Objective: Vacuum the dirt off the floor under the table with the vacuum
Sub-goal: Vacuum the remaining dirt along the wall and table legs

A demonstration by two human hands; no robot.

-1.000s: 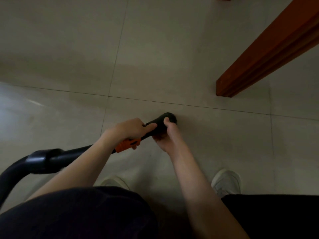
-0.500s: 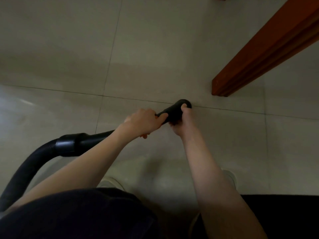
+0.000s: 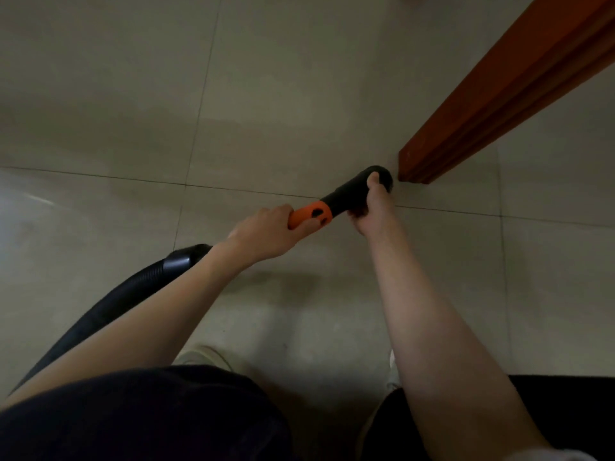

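The vacuum nozzle is judged light and rigid, its hose springy; it is best held as now, near the tip and at the orange collar. The left hand is wrapped around the collar, the right hand clamped on the black end. The tip sits just beside the table leg, at one o'clock.

**Vacuum nozzle at the table leg's foot**

The vacuum — a black nozzle with an orange collar and a ribbed black hose trailing toward the lower left — lies slanted, its round tip low over the pale tiled floor, just beside the reddish-brown table leg
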